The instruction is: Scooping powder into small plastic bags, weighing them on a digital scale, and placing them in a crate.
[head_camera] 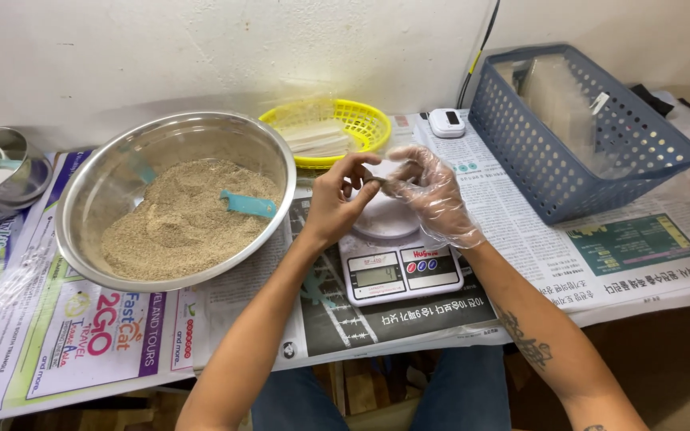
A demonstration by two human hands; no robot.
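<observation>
Pinching a small dark piece [374, 182] between bare left hand [335, 203] and gloved right hand [433, 195] fingertips above the scale [401, 275], right of the grain bowl [176, 199], a slack grip could drop it.

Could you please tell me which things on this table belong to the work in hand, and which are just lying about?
In use:
left hand
gloved right hand
digital scale
steel bowl of grain
blue scoop

Lying about:
yellow basket
blue crate
small white device
newspaper
</observation>
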